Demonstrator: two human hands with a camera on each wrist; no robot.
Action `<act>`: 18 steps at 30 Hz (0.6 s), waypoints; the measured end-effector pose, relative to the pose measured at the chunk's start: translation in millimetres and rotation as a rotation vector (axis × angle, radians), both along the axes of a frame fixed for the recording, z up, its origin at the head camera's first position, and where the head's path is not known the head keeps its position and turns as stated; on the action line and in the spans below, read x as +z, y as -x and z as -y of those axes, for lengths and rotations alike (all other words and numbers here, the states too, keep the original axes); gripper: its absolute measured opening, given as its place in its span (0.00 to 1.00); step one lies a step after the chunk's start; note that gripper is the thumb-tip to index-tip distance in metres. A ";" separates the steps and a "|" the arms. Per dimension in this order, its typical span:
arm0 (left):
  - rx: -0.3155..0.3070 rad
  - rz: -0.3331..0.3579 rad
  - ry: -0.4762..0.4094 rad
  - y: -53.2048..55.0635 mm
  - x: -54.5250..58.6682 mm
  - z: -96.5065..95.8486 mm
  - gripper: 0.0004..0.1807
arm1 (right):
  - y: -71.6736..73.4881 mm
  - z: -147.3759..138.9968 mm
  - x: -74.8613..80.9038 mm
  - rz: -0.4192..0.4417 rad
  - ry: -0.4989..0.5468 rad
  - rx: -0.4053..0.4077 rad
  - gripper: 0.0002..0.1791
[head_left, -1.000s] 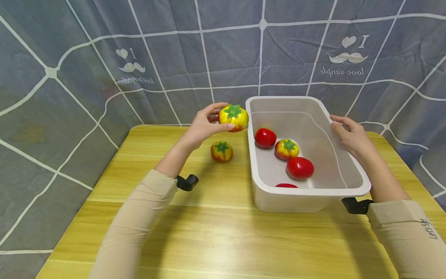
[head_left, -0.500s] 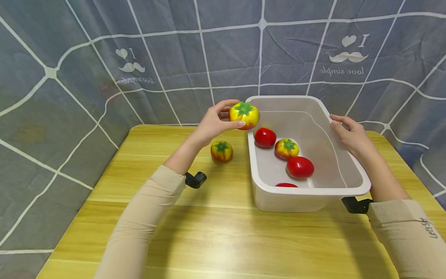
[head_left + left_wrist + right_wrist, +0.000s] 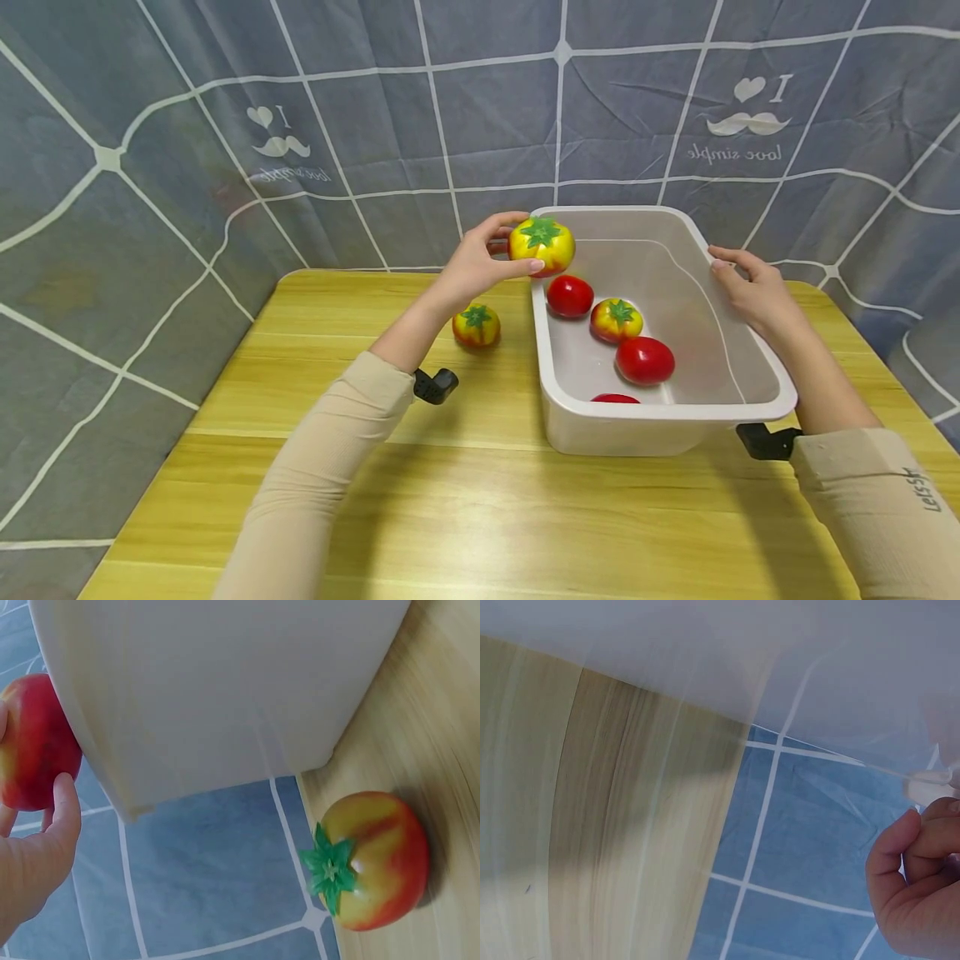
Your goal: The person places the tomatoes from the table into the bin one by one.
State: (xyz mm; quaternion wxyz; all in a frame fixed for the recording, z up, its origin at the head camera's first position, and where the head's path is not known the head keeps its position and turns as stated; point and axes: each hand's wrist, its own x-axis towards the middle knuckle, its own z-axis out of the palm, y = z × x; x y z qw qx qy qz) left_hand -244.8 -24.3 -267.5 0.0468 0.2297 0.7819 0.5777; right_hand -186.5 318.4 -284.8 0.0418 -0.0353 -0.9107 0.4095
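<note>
My left hand (image 3: 483,258) grips a yellow-and-red tomato (image 3: 553,243) with a green star-shaped calyx, thumb in front and fingers behind. It is raised at the left rim of a pale grey plastic bin (image 3: 645,435). The left wrist view shows the red underside of this held tomato (image 3: 34,742) beside the bin's outer wall. On the right, my right hand (image 3: 757,292) holds the bin's right rim; its curled fingers (image 3: 892,859) show low in the right wrist view. Another yellow-and-red tomato (image 3: 476,332) sits on the table, left of the bin.
Inside the bin lie a yellow-and-red tomato (image 3: 617,321) and smooth red fruits (image 3: 645,361), one mostly hidden by the front rim. A wooden table (image 3: 480,517) carries the bin. Behind it hangs a grey-blue checked curtain (image 3: 495,125).
My left hand has carried its tomato rightward and slightly up, from beside the bin to over its left rim. The right hand and the bin have stayed put.
</note>
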 end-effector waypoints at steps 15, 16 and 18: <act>-0.026 -0.011 -0.019 1.8 -2.3 -19.4 0.34 | -0.6 -1.3 -0.4 -0.020 0.012 0.001 0.30; -0.024 -0.009 -0.017 1.7 -2.3 -20.2 0.34 | -0.4 -1.2 -0.3 -0.020 0.014 -0.001 0.30; -0.021 -0.004 -0.011 2.2 -2.8 -21.7 0.34 | 0.2 -0.8 -0.2 -0.017 0.024 -0.003 0.31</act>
